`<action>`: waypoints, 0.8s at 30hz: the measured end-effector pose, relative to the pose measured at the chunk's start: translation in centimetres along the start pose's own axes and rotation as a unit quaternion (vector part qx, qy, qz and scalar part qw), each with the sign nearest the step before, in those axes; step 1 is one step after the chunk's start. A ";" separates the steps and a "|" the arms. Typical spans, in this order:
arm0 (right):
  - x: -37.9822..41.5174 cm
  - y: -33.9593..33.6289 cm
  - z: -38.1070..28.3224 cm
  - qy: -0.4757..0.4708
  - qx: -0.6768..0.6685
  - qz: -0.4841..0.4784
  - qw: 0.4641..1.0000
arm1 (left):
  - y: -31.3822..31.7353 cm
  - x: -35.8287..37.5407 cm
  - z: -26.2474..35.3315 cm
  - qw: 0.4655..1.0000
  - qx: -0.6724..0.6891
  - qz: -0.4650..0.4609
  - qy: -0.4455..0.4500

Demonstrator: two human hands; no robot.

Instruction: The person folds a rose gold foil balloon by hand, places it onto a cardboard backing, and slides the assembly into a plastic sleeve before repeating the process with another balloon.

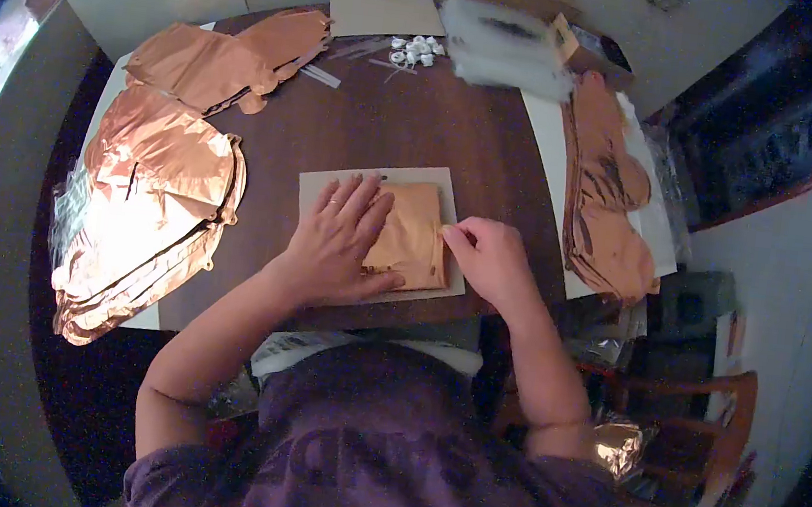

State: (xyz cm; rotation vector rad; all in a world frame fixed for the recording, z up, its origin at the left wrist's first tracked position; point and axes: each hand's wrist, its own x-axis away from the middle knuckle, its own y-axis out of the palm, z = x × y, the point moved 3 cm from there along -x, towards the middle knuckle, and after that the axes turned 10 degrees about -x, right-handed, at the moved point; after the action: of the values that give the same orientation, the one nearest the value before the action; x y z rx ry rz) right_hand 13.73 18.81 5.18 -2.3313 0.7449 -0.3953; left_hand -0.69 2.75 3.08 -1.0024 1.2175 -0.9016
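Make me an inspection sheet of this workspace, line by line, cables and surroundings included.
Surface: dark tabletop, partly covered
Job's things: folded copper-coloured foil on a pale board; more foil at left and right
Clutter: small white pieces, clear strips and an open box towards the far side
Hands: left hand spread on the folded foil; right hand at its right edge, grip unclear
Cables: nothing seen
Surroundings: wooden chair at right

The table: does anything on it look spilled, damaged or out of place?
Nothing looks spilled or clearly damaged. The copper foil pile at left sprawls unevenly past the edge of the table, and clear strips lie scattered. The folded foil under the left hand looks tidier.
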 end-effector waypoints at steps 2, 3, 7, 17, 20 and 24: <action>-0.2 0.0 0.2 -0.001 0.026 0.002 1.000 | 0.5 -0.2 0.1 0.999 0.036 0.011 -0.003; -0.2 0.1 0.4 -0.012 0.037 0.010 0.999 | 0.7 -0.2 0.1 0.999 0.036 0.010 -0.006; -0.2 0.1 0.1 -0.012 0.033 0.009 0.999 | 1.4 -0.1 0.1 0.999 0.046 0.013 -0.025; -0.9 1.4 0.2 0.011 -0.006 0.012 1.000 | 0.9 0.1 0.3 0.997 0.036 -0.017 -0.063; -0.9 1.9 0.9 0.001 -0.017 0.022 1.000 | 1.5 0.3 0.0 0.997 0.043 -0.030 -0.063; -0.9 2.1 0.9 0.001 -0.006 0.026 1.000 | 1.4 0.2 0.1 0.997 0.022 -0.044 -0.057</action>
State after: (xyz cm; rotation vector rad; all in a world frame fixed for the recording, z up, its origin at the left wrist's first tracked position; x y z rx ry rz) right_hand 12.60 18.46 3.09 -2.3178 0.8093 -0.3701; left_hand -0.54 2.97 1.68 -1.0638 1.0612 -0.9226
